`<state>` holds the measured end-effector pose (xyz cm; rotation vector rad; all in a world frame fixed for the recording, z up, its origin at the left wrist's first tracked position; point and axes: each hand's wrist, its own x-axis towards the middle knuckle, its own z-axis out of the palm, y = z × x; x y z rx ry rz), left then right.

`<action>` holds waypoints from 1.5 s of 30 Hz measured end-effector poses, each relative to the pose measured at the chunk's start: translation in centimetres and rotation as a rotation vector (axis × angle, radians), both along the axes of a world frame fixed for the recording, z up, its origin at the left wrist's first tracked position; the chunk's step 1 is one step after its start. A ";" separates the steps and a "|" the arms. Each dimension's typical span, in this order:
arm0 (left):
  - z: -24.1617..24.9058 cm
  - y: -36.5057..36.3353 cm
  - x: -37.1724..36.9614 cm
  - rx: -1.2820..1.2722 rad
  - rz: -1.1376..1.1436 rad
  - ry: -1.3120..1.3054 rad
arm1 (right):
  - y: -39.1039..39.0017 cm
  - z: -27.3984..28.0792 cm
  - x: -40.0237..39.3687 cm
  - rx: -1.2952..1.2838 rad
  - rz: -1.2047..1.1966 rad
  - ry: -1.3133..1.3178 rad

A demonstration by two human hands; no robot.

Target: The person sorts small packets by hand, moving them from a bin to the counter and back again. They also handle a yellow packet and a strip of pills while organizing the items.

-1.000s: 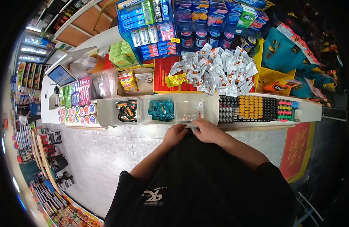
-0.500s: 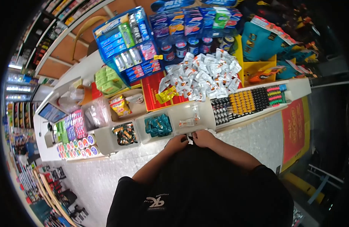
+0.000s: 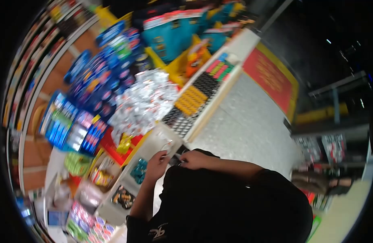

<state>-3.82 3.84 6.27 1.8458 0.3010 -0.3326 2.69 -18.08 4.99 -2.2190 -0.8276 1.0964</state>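
Observation:
My left hand (image 3: 157, 163) is at the near edge of a white bin (image 3: 157, 135), fingers curled together. My right hand (image 3: 193, 159) is just to its right, fingers closed. A small dark grey thing (image 3: 175, 160) shows between the two hands, too blurred to name. A few white-wrapped packets (image 3: 167, 144) lie in the bin just beyond my left fingertips. Left of it are a compartment of teal packets (image 3: 138, 171) and one of dark brown-and-gold packets (image 3: 123, 197). Beyond the bins lies a large heap of silvery-white packets (image 3: 148, 101).
Right of the bins, a counter tray holds rows of black, yellow and coloured items (image 3: 190, 101). A blue display rack (image 3: 71, 125) and teal bags (image 3: 174, 34) stand behind. A red mat (image 3: 271, 77) lies on the pale floor (image 3: 239, 125).
The view has turned to the right, so the counter now slants up to the right and is blurred. My hands have separated slightly, the left one farther over the bin edge.

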 end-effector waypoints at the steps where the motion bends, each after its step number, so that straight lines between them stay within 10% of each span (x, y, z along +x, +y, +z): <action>1: 0.3 -0.7 0.7 -0.019 -0.062 -0.019 | -0.4 0.1 -0.5 0.052 -0.053 0.005; 11: 4.6 -0.6 2.9 0.223 0.006 -0.351 | -0.3 7.3 1.7 0.374 -0.340 0.049; 17: 6.9 2.7 3.7 0.669 0.114 -0.619 | 1.0 11.0 9.3 0.517 -0.311 -0.474; 30: 5.9 1.5 8.1 1.144 0.498 -0.333 | 6.3 12.6 20.4 0.174 -0.051 -0.694; 45: 3.6 0.2 8.4 1.124 0.537 -0.337 | 6.5 7.6 21.8 0.462 0.039 -0.805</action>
